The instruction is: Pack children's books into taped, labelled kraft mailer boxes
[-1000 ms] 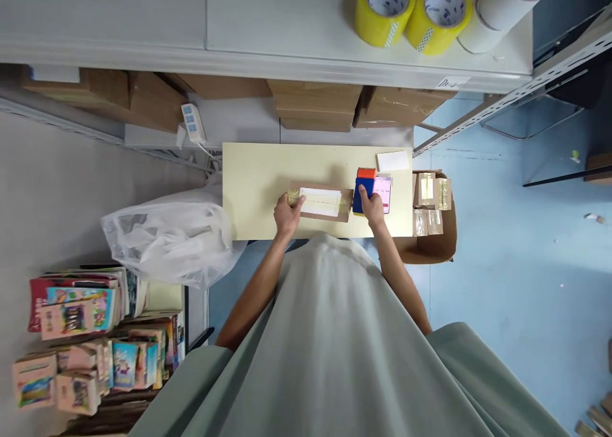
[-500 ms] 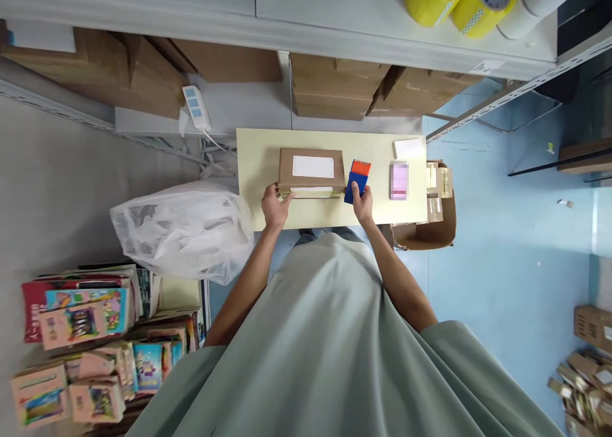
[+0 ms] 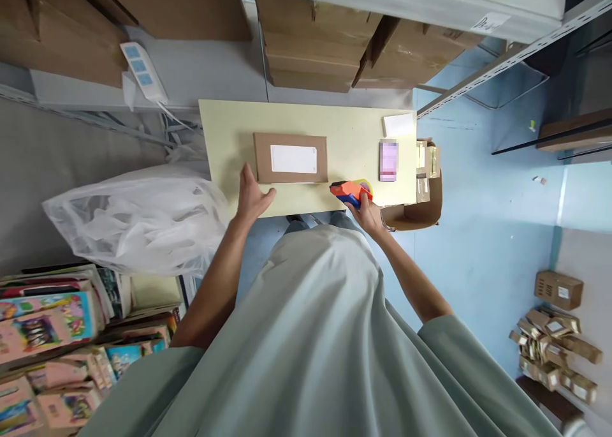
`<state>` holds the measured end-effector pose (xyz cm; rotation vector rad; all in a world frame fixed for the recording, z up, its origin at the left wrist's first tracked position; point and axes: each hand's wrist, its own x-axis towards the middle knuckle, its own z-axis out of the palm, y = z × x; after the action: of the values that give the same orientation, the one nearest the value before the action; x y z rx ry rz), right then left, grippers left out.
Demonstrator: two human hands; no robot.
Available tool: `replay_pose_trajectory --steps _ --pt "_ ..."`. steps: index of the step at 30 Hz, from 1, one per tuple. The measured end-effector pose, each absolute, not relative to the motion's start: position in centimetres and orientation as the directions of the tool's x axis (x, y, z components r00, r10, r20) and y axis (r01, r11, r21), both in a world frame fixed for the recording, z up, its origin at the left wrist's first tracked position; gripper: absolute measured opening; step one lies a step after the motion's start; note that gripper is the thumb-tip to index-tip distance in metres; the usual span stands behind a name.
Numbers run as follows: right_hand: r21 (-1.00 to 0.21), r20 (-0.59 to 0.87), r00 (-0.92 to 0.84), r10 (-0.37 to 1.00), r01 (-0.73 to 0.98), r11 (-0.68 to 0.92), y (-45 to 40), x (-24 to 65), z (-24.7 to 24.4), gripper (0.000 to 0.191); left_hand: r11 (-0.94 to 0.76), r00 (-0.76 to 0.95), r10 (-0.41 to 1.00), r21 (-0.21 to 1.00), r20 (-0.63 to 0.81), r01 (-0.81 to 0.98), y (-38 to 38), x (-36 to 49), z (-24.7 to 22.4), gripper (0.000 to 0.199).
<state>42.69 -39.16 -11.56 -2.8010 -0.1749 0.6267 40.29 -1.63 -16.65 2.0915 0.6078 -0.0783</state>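
A brown cardboard box with a white label on top lies on the pale yellow table. Near its lower left corner is my left hand, thumb and fingers spread, holding nothing. My right hand grips an orange and blue tape dispenser at the table's front edge, right of the box. A yellow tape roll shows at the dispenser's far side. Farther right lie a pink pad and a white card or paper.
An open carton holding small boxes stands right of the table. A clear plastic bag and stacks of books are on the left. Large cartons and a power strip sit behind, under the shelf.
My left hand has let go of the box's left end and opened. The tape dispenser has turned in my right hand and moved away from the box's right end. The view has shifted.
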Motion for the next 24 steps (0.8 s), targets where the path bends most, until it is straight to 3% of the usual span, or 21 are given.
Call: replay_pose_trajectory --steps 4,7,10,14,19,24 --pt "-0.261 -0.447 0.802 0.395 0.305 -0.916 -41.5 45.5 -12.7 0.073 -0.476 0.914 0.371 0.811 -0.165 0.339 -3.3 43.1 -13.8 0.096" --pt "-0.313 -0.438 0.714 0.546 0.449 -0.837 -43.0 48.0 -13.2 0.071 -0.469 0.928 0.338 0.828 -0.155 0.309 -5.8 46.8 -12.0 0.087" --pt "-0.374 -0.437 0.62 0.652 0.534 -0.758 -44.3 50.3 -13.6 0.069 -0.511 0.948 0.273 0.81 -0.163 0.287 -8.8 50.5 -11.5 0.092" --pt "-0.448 -0.417 0.5 0.759 0.614 -0.65 -45.1 52.7 -14.6 0.072 -0.607 0.971 0.189 0.76 -0.147 0.233 -12.1 53.7 -12.5 0.086" --pt "-0.363 -0.407 0.343 0.846 0.789 -0.495 -44.4 54.6 -16.7 0.069 -0.692 0.953 0.233 0.656 -0.193 0.302 -13.9 54.2 -13.9 0.091" --pt "-0.353 -0.343 0.301 0.89 0.836 -0.42 -42.8 55.7 -18.8 0.065 -0.706 0.966 0.213 0.66 -0.148 0.257 -13.9 53.5 -14.3 0.102"
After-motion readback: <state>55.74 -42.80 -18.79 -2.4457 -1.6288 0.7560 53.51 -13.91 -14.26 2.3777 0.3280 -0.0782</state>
